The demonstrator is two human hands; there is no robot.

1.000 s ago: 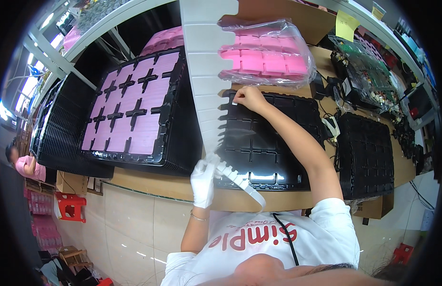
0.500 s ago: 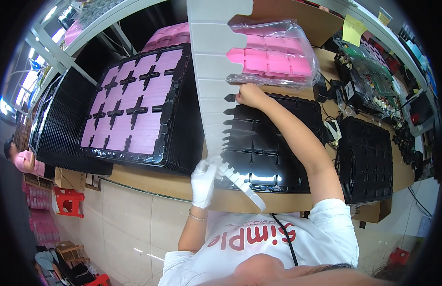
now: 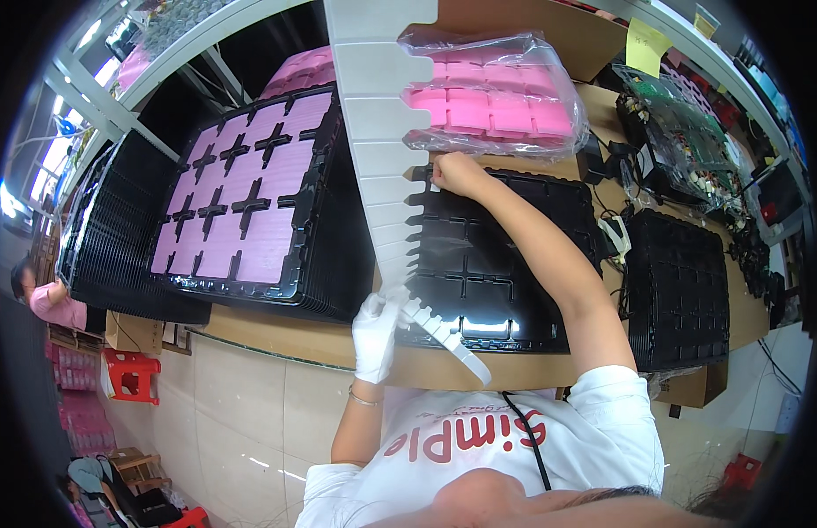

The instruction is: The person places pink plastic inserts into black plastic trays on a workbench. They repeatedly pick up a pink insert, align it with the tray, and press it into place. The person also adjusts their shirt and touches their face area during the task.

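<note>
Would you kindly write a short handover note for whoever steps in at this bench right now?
Left hand, gloved, grips the long white notched strip near its lower end. Right hand, bare, rests at the far edge of the empty black tray, beside the strip.
The tray on the left is filled with pink pads. A clear bag of pink pads lies behind the black tray.
Done: left tray filled. Left: the black tray's pockets hold nothing.
</note>
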